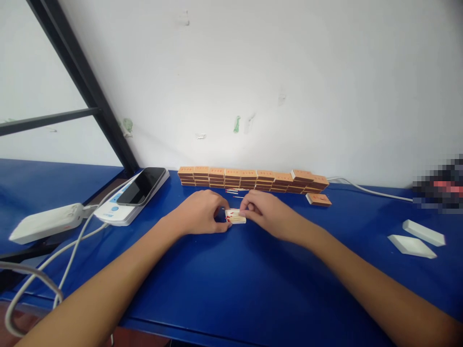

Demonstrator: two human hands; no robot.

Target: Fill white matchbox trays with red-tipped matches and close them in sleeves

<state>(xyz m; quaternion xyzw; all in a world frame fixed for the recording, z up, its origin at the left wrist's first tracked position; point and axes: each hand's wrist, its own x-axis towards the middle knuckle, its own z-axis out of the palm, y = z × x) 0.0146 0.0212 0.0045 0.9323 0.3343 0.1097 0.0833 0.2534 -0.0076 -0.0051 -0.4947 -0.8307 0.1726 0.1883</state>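
A small white matchbox tray (pixel 236 221) with several red-tipped matches in it lies on the blue table between my hands. My left hand (pixel 203 212) grips the tray's left end between thumb and fingers. At the tray's right side, my right hand (pixel 265 212) has thumb and fingertips pinched together over the matches; what the pinch holds, if anything, is too small to make out. Just beyond the tray a few loose matches (pixel 232 192) lie on the table, partly in front of the stacked matchboxes.
Orange-brown matchboxes (pixel 249 179) stand stacked in a row along the wall, with a single matchbox (pixel 319 200) in front. To the left are a phone (pixel 142 186) on a white device (pixel 115 212), a power strip (pixel 48 224) and cables. Two white blocks (pixel 415 243) lie right.
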